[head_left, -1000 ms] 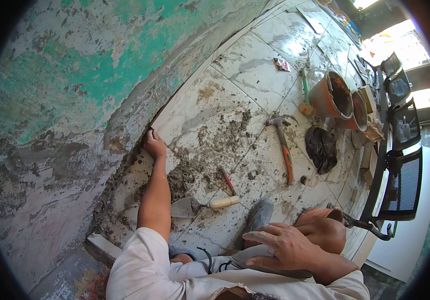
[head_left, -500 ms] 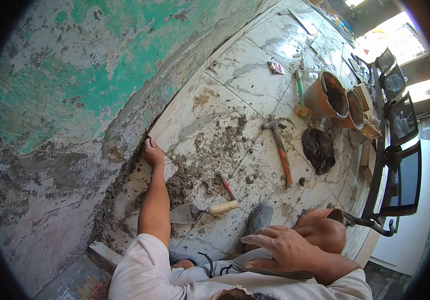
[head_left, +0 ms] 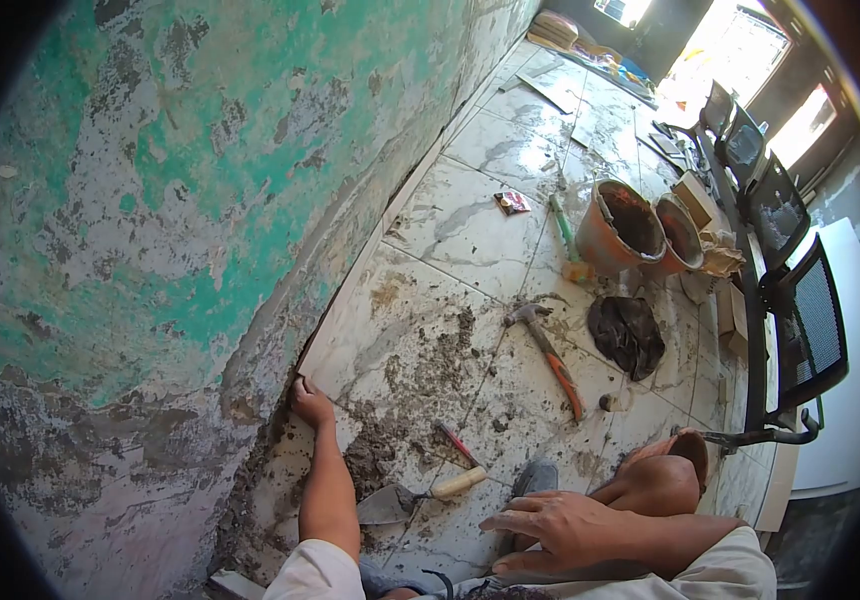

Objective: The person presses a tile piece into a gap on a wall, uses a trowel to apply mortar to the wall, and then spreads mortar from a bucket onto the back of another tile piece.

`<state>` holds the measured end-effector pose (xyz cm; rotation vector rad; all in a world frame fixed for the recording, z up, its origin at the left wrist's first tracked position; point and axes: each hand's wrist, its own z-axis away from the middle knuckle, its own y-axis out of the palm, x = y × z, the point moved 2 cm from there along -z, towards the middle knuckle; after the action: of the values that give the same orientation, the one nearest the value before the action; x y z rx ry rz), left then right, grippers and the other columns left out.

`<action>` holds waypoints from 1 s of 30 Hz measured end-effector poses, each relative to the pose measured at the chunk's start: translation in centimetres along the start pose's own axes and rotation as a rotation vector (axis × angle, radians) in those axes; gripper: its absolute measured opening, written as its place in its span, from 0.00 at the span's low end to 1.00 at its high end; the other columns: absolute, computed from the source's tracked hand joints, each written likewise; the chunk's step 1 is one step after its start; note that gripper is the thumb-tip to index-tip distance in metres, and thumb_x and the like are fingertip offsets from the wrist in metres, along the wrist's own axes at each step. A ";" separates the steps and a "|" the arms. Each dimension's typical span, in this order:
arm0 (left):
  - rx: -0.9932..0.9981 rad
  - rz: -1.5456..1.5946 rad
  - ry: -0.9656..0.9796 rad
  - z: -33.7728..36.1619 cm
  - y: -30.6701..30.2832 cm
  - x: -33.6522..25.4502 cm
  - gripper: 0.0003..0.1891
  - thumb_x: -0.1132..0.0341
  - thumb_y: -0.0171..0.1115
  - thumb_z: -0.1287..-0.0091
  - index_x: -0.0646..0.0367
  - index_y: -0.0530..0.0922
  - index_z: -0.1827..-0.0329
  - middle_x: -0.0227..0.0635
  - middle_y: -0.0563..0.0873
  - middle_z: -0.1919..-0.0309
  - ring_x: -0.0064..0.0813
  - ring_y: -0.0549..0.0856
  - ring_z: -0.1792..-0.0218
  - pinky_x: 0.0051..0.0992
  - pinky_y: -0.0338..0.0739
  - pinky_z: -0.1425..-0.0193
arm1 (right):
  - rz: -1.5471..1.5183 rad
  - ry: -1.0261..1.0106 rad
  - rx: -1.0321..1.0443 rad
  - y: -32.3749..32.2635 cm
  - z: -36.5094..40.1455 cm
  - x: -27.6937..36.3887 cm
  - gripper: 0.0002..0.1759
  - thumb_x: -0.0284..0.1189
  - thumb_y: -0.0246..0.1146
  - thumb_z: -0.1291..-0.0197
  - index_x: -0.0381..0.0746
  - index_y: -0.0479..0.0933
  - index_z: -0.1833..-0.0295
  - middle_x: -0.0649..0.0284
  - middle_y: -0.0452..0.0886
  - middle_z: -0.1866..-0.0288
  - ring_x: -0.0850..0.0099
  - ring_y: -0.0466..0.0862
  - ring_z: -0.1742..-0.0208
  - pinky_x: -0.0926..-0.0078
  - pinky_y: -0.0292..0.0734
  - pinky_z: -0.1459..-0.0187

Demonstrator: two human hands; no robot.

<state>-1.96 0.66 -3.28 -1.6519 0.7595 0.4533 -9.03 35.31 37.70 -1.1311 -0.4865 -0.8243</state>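
Note:
My left hand (head_left: pixel 312 403) reaches to the foot of the wall, its fingers curled on the near end of a pale skirting tile (head_left: pixel 348 300). That narrow strip runs along the base of the wall (head_left: pixel 200 260), which has peeling green paint. My right hand (head_left: pixel 560 528) is held near my bent knee, fingers stretched out, with nothing in it. Between the hands a trowel (head_left: pixel 387 506) with a wooden handle lies on the floor, beside a thin red-handled tool (head_left: pixel 460 443). Farther out lies a claw hammer (head_left: pixel 553 365) with an orange and black handle.
Wet mortar (head_left: pixel 375 450) and crumbs cover the marbled floor tiles (head_left: pixel 450 225). Two mortar-stained buckets (head_left: pixel 615 225) stand by a green-handled mallet (head_left: pixel 568 240). A black plastic bag (head_left: pixel 625 338) lies nearby. A row of mesh chairs (head_left: pixel 812 325) lines the right side.
The view has tilted up and shifted, so the floor items appear lower. My left hand stays at the tile's end, and my right hand stays outstretched by the knee.

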 end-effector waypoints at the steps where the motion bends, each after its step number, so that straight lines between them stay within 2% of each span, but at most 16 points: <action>1: -0.010 0.006 0.005 0.0 -0.2 -0.2 0.12 0.62 0.57 0.28 0.62 0.82 0.57 0.50 0.87 0.65 0.49 0.86 0.64 0.41 0.78 0.62 | 0.003 0.003 0.004 -0.1 0.0 0.0 0.33 0.54 0.61 0.36 0.39 0.75 0.37 0.52 0.82 0.56 0.54 0.83 0.53 0.61 0.78 0.50; 6: 0.001 -0.007 -0.021 0.2 -0.2 -0.1 0.12 0.62 0.57 0.28 0.62 0.82 0.57 0.49 0.87 0.65 0.50 0.85 0.64 0.41 0.78 0.62 | 0.001 0.049 0.099 -0.8 -0.2 0.8 0.33 0.54 0.58 0.34 0.37 0.73 0.37 0.50 0.82 0.51 0.53 0.82 0.48 0.59 0.76 0.45; 10: 0.008 -0.046 -0.035 0.1 0.0 0.1 0.12 0.61 0.57 0.28 0.61 0.83 0.57 0.50 0.87 0.65 0.50 0.85 0.64 0.42 0.77 0.62 | 0.007 0.071 0.112 -0.9 -0.4 0.8 0.32 0.53 0.60 0.35 0.37 0.75 0.40 0.52 0.83 0.56 0.55 0.83 0.53 0.61 0.78 0.50; 12: 0.005 -0.044 -0.025 0.1 0.0 0.3 0.12 0.61 0.57 0.28 0.61 0.83 0.57 0.50 0.86 0.66 0.50 0.85 0.65 0.42 0.77 0.61 | 0.018 0.036 0.036 -0.8 -0.4 0.7 0.32 0.53 0.60 0.36 0.37 0.76 0.40 0.53 0.83 0.57 0.55 0.83 0.55 0.61 0.78 0.51; 18: -0.035 -0.018 0.006 0.0 0.2 0.3 0.12 0.60 0.58 0.29 0.61 0.83 0.58 0.49 0.86 0.66 0.51 0.85 0.64 0.43 0.77 0.61 | 0.016 0.090 0.126 -1.2 -0.7 0.9 0.32 0.53 0.60 0.36 0.37 0.75 0.40 0.52 0.82 0.56 0.55 0.83 0.54 0.61 0.77 0.51; 28: 0.011 -0.038 -0.024 0.0 0.2 0.3 0.14 0.58 0.58 0.28 0.61 0.83 0.57 0.49 0.87 0.65 0.50 0.85 0.64 0.42 0.77 0.61 | -0.006 0.049 0.063 -1.1 -0.5 0.4 0.31 0.52 0.60 0.37 0.36 0.75 0.41 0.53 0.82 0.57 0.55 0.82 0.53 0.61 0.76 0.50; 30: -0.039 -0.024 0.025 -0.2 0.4 0.6 0.14 0.58 0.60 0.30 0.61 0.83 0.60 0.49 0.87 0.67 0.51 0.85 0.66 0.44 0.77 0.63 | -0.022 0.049 0.072 -1.1 -0.4 0.4 0.31 0.52 0.60 0.37 0.36 0.76 0.41 0.53 0.82 0.56 0.55 0.82 0.53 0.61 0.76 0.49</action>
<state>-1.78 0.30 -3.94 -1.7043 0.7526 0.4337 -9.68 34.60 38.46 -1.0385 -0.4848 -0.8448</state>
